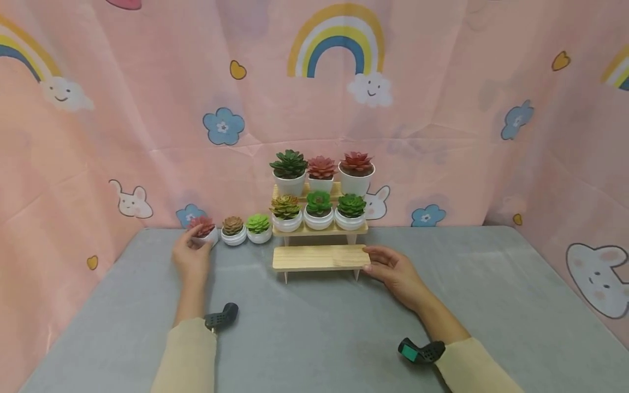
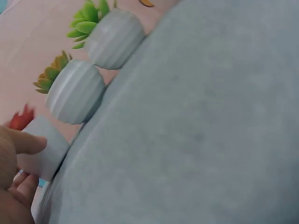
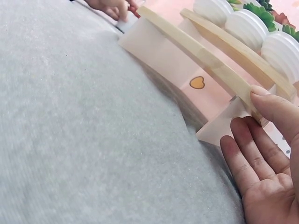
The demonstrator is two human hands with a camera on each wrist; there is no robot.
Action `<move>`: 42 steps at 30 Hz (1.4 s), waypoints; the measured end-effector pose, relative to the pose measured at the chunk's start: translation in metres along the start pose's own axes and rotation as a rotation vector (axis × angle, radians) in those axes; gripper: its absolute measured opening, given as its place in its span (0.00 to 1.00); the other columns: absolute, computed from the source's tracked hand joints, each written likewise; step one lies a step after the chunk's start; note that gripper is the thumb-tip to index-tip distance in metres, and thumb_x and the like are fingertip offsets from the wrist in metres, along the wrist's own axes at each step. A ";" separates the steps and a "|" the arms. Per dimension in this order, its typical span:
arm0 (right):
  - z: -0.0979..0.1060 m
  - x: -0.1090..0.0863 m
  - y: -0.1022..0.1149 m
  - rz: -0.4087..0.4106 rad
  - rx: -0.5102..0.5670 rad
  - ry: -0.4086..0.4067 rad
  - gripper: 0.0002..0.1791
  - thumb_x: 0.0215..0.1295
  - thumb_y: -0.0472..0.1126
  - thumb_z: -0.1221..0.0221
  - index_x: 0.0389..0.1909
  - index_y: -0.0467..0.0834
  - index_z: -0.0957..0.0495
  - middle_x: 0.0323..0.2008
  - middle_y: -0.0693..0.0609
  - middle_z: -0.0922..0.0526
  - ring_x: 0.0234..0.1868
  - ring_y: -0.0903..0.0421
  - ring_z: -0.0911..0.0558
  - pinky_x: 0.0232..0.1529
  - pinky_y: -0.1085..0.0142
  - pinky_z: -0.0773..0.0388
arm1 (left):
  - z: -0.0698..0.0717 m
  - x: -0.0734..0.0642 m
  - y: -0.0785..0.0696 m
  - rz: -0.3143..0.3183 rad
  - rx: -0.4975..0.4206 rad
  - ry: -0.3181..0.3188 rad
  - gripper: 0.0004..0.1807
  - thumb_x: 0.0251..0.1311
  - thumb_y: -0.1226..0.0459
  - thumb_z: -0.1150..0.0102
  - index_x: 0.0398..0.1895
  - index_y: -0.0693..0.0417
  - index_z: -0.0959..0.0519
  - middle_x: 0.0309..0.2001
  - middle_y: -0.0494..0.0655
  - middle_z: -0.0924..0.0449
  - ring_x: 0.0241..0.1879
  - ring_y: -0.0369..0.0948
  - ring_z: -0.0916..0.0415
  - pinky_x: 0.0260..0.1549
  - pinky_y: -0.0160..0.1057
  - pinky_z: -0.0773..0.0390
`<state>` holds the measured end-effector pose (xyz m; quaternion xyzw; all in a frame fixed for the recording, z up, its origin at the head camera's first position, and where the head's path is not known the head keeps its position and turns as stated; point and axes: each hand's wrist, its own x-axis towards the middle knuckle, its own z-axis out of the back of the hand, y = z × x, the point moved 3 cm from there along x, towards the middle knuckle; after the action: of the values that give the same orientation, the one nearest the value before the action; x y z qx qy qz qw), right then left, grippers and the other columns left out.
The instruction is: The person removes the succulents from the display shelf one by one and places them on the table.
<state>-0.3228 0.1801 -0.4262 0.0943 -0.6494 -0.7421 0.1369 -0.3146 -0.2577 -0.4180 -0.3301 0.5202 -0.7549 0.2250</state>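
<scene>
at the left rear of the grey table [image 1: 304, 333], the red succulent pot [image 1: 210, 235] is pinched by the left hand [image 1: 191, 259], fingers narrow about its side; a brown succulent [image 1: 233, 230] stands just beside. the right end of the front shelf [image 1: 319, 257] is held by the right hand [image 1: 399, 277], thumb above, fingers beneath. pot is judged light, stiff, perhaps slick; best gripped low, clear of the leaves [image 1: 204, 222].

Beneath your left fingers [image 2: 25, 141] and right fingers [image 3: 254, 151] lies a gray tablecloth [image 1: 304, 327], and beyond both hangs a pink curtain [image 1: 452, 169], printed with a rainbow [image 1: 336, 28] high between them and a large rabbit [image 1: 599, 284] well right of your right ones.
</scene>
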 end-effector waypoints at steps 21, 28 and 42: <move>-0.001 0.001 -0.003 0.002 0.017 0.002 0.31 0.58 0.41 0.34 0.62 0.37 0.32 0.61 0.37 0.29 0.51 0.64 0.21 0.48 0.71 0.20 | -0.001 0.004 -0.002 0.001 0.069 0.195 0.27 0.52 0.70 0.33 0.58 0.54 0.23 0.69 0.61 0.40 0.67 0.56 0.40 0.65 0.51 0.34; 0.000 0.001 -0.003 -0.001 0.004 0.000 0.31 0.59 0.43 0.34 0.62 0.38 0.32 0.61 0.38 0.28 0.52 0.63 0.21 0.48 0.72 0.20 | 0.009 0.003 -0.029 -0.049 0.008 0.061 0.22 0.52 0.65 0.31 0.52 0.58 0.21 0.72 0.58 0.46 0.73 0.55 0.51 0.70 0.57 0.45; 0.001 0.000 -0.003 -0.008 -0.001 0.009 0.31 0.59 0.43 0.35 0.62 0.39 0.32 0.62 0.38 0.29 0.53 0.62 0.22 0.49 0.72 0.21 | -0.005 -0.027 -0.115 -0.321 -0.178 0.390 0.23 0.57 0.62 0.34 0.57 0.49 0.23 0.58 0.50 0.24 0.58 0.47 0.26 0.58 0.51 0.26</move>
<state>-0.3237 0.1812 -0.4294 0.1000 -0.6479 -0.7426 0.1369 -0.2992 -0.1948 -0.3186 -0.2750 0.5590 -0.7816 -0.0320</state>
